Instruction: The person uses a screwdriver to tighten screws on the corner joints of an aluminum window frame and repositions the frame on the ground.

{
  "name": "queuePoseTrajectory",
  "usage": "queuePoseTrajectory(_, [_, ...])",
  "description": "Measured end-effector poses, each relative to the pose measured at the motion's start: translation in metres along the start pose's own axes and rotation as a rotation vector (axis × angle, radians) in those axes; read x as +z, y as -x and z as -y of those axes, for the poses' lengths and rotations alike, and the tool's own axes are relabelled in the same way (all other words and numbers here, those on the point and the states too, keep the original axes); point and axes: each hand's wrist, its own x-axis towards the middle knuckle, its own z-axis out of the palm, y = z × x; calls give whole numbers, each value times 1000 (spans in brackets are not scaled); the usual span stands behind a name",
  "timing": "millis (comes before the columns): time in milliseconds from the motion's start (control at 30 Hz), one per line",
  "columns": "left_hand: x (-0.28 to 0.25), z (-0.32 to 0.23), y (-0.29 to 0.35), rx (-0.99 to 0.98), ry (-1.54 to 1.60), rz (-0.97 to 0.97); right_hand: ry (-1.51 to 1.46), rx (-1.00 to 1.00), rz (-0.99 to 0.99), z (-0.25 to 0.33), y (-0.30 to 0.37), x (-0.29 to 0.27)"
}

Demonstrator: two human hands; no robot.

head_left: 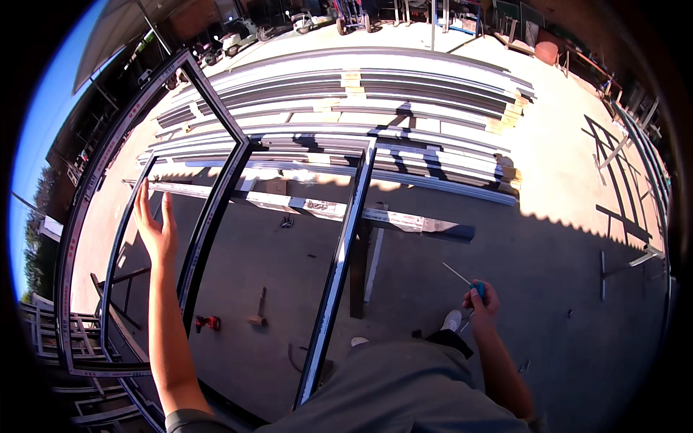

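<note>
My left hand (pixel 156 229) is raised with its fingers stretched out and holds nothing. Its fingertips are beside a dark upright of a large window frame (pixel 337 278); I cannot tell if they touch it. A dark sash (pixel 234 169) stands swung out from the frame on the left, around my forearm. Down on the right, my right hand (pixel 488 302) is closed round the teal handle of a screwdriver (pixel 456 272). Its thin metal shaft points up and left, away from the frame.
A beam (pixel 433 225) crosses behind the frame. On the shaded floor lie a red cordless drill (pixel 208 322) and a hammer (pixel 258 309). Long metal profiles (pixel 289 90) are stacked beyond, with scooters (pixel 242 37) at the back. A metal rack (pixel 639 144) stands far right.
</note>
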Motion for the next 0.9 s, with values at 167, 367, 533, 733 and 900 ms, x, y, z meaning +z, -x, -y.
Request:
queuePoseTrajectory(167, [120,-218,145,26,320,535,-29,55,-76,0,-41,-92])
queuePoseTrajectory(367, [193,-460,262,39,568,993,-30,114,-67,20,-118,-203])
queuePoseTrajectory(533, [237,-583,273,-11,640,1148,-32,40,40,44,-188,-272])
queuePoseTrajectory(733, [280,-634,227,-55,620,1012,-37,78,125,62,-274,-294])
queuePoseTrajectory(900, [333,-634,211,-197,617,982,-42,130,122,78,-341,-288])
